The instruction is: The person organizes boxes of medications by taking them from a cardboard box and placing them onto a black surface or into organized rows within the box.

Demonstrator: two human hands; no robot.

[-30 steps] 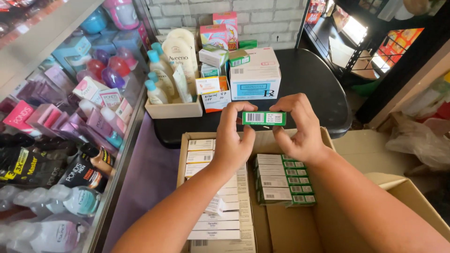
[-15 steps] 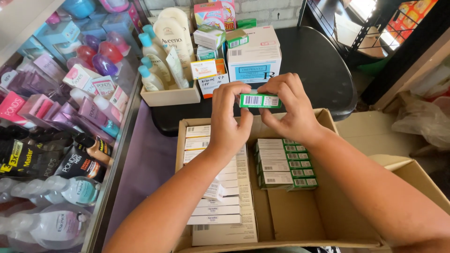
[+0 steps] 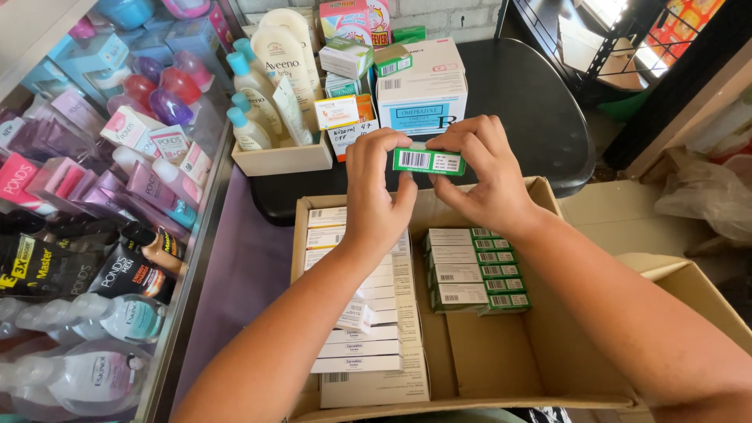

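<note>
Both hands hold one small green carton [image 3: 428, 160] with a white barcode label, level, above the far end of an open cardboard box [image 3: 540, 368]. My left hand [image 3: 377, 196] pinches its left end, my right hand [image 3: 479, 176] its right end. Inside the box, a stack of matching green and white cartons [image 3: 470, 268] lies at the right. Rows of long white cartons [image 3: 368, 345] fill the left side, partly hidden by my left forearm.
A black round table [image 3: 533, 117] behind the box carries a white and blue medicine box [image 3: 421, 98], smaller cartons and a wooden tray of lotion bottles [image 3: 270, 94]. A glass display case [image 3: 86, 204] of cosmetics runs along the left. Another cardboard box [image 3: 697, 290] stands at right.
The view has shifted slightly; my hands and the green carton sit a little lower in view, still gripped the same way.
</note>
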